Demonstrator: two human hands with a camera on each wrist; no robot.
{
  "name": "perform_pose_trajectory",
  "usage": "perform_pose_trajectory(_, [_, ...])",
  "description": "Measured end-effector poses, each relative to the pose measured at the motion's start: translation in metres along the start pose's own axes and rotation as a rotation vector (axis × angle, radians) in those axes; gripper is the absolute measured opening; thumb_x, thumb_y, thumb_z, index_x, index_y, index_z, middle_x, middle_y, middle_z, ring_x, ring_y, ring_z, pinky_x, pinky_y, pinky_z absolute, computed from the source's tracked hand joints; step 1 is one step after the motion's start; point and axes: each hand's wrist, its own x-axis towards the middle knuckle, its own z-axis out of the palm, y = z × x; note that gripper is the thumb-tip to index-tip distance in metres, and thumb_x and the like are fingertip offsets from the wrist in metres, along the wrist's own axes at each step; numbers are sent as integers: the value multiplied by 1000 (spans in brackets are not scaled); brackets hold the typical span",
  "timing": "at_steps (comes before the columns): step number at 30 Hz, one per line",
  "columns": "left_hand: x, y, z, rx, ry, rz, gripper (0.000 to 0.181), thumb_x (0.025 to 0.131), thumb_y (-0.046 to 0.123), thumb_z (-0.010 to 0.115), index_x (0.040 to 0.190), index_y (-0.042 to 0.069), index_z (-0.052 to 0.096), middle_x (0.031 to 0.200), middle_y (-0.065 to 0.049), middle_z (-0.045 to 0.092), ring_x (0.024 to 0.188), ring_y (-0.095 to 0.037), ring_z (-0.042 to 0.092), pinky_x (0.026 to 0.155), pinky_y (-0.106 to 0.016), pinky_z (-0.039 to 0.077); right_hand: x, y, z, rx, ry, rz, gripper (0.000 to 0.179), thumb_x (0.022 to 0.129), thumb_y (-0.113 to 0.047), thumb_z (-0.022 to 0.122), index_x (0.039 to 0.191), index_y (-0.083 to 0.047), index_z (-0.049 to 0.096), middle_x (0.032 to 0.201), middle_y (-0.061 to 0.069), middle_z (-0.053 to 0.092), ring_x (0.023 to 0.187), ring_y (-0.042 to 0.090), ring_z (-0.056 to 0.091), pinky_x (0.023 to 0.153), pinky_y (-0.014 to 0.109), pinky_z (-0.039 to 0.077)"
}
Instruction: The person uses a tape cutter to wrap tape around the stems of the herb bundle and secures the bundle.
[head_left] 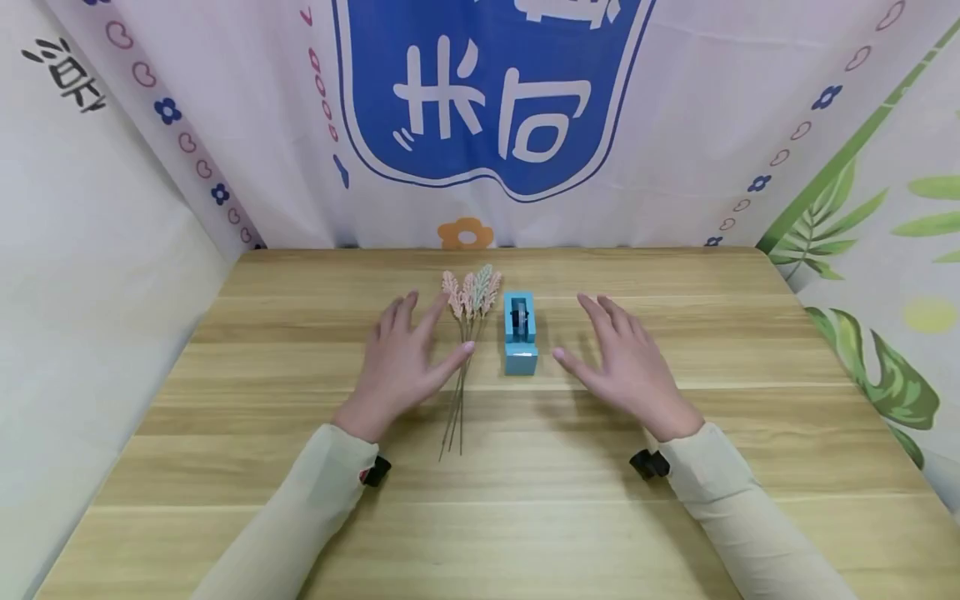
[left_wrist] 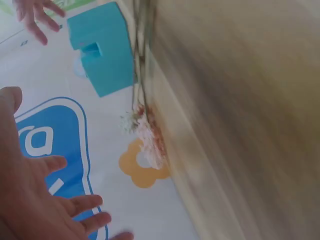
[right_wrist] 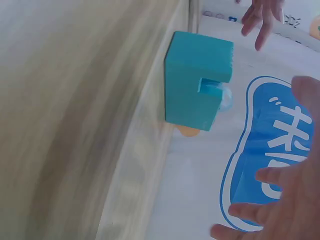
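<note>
Several artificial flower stems (head_left: 471, 304) with pink and pale green heads lie on the table, heads toward the back. Just right of them stands a blue tape dispenser (head_left: 520, 333) with a clear roll inside. My left hand (head_left: 401, 358) hovers spread at the left of the stems, its thumb tip overlapping them in the head view; it holds nothing. My right hand (head_left: 626, 362) is spread to the right of the dispenser, apart from it, and holds nothing. The left wrist view shows the flower heads (left_wrist: 147, 137) and the dispenser (left_wrist: 107, 55); the right wrist view shows the dispenser (right_wrist: 195, 80) side-on.
The wooden table (head_left: 525, 533) reaches back to a white curtain (head_left: 675, 125) printed with a blue badge and an orange flower. A leaf-patterned cloth (head_left: 885, 250) hangs at the right. Each wrist carries a small black camera (head_left: 377, 472).
</note>
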Motion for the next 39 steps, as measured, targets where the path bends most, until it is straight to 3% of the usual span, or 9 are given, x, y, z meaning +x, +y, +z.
perform_pose_trajectory(5, [9,12,1,-216,31,44,74,100,62,57,163,28,36,159,-22,44,141,-45,48,108,-68,47,3,-3,0,263,2,3,62,106,-45,59,153,-8,45,150,20,54,131,41,58,103,60,52])
perform_pose_trajectory(8, [16,18,4,-383,21,62,66,103,48,62,160,23,42,149,-21,53,131,-41,57,100,-60,55,9,-6,2,414,-10,7,43,106,-33,61,138,-4,58,135,19,64,116,35,65,95,50,56])
perform_pose_trajectory(12, [27,25,11,-583,-18,80,55,104,34,65,154,15,50,139,-22,60,117,-38,66,90,-50,60,16,-9,10,549,-44,53,34,107,-27,61,127,-1,65,121,18,71,103,31,67,86,36,55])
perform_pose_trajectory(20, [38,36,34,-898,-162,-13,52,104,22,66,152,14,51,144,-22,56,115,-36,67,84,-43,65,27,-13,31,732,-110,139,33,106,-24,63,123,4,67,116,23,70,97,35,69,81,34,58])
perform_pose_trajectory(28, [44,43,51,-920,-163,-17,51,102,17,66,151,13,52,141,-24,58,119,-42,66,84,-40,64,29,-17,42,764,-94,161,28,104,-21,65,117,4,70,100,19,70,84,22,63,69,24,50])
perform_pose_trajectory(34, [47,47,58,-951,-164,-73,49,101,13,66,148,13,55,142,-21,57,118,-39,67,84,-38,64,32,-23,47,741,-72,165,28,103,-23,66,116,2,72,108,15,71,86,13,59,74,25,50])
perform_pose_trajectory(39, [47,47,59,-952,-158,-85,47,101,8,65,147,11,55,141,-21,55,114,-38,67,83,-38,64,36,-29,54,761,-51,185,24,102,-20,68,111,2,74,105,13,72,85,12,59,74,24,50])
